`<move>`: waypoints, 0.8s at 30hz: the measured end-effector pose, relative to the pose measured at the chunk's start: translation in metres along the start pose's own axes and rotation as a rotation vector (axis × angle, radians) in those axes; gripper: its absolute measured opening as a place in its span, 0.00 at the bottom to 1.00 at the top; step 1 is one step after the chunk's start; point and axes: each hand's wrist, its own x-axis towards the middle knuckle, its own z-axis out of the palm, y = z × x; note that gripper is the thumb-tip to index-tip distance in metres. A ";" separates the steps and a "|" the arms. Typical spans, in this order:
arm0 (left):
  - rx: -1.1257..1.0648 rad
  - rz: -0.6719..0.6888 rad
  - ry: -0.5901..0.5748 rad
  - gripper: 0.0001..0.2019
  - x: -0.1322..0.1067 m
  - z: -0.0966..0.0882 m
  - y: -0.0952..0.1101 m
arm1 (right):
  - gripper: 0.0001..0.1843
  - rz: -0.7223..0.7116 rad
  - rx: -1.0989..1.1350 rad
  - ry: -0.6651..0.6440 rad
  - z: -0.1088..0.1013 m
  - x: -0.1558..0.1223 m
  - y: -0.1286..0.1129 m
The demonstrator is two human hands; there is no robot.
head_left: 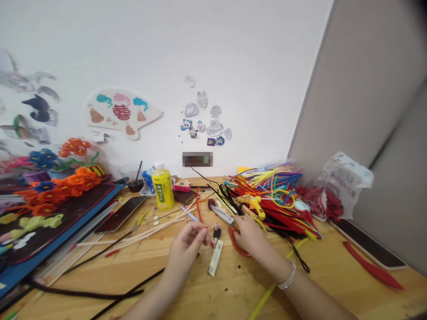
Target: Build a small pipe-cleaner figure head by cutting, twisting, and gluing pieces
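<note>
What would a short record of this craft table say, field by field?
Surface: wooden table
Left hand: pinches a small piece, too small to identify
Right hand: holds scissors by the red handles
Between hands: lighter
Behind: pile of craft wires, yellow bottle
Left edge: wire flowers

Yellow bottle [162,191] upright near the wall [233,53], dark phone [122,213] flat to its left, orange flowers [66,186] farther left, plastic bag [347,178] far right.
</note>
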 end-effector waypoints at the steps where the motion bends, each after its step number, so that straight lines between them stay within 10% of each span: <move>1: 0.083 0.031 0.009 0.08 -0.001 -0.001 0.000 | 0.13 -0.014 0.000 0.021 -0.003 -0.001 -0.001; 6: 0.449 0.252 0.007 0.03 -0.003 -0.002 -0.005 | 0.08 -0.264 0.387 0.189 -0.019 -0.008 -0.012; 10: 0.561 0.379 -0.057 0.04 -0.002 -0.003 -0.020 | 0.05 -0.458 0.769 0.085 -0.022 -0.017 -0.022; 18: 0.867 0.713 -0.201 0.09 -0.009 -0.005 -0.027 | 0.04 -0.362 0.958 -0.048 -0.015 -0.019 -0.030; 24: 1.062 0.631 -0.217 0.08 0.007 -0.023 -0.019 | 0.05 -0.342 0.959 -0.061 -0.011 -0.016 -0.026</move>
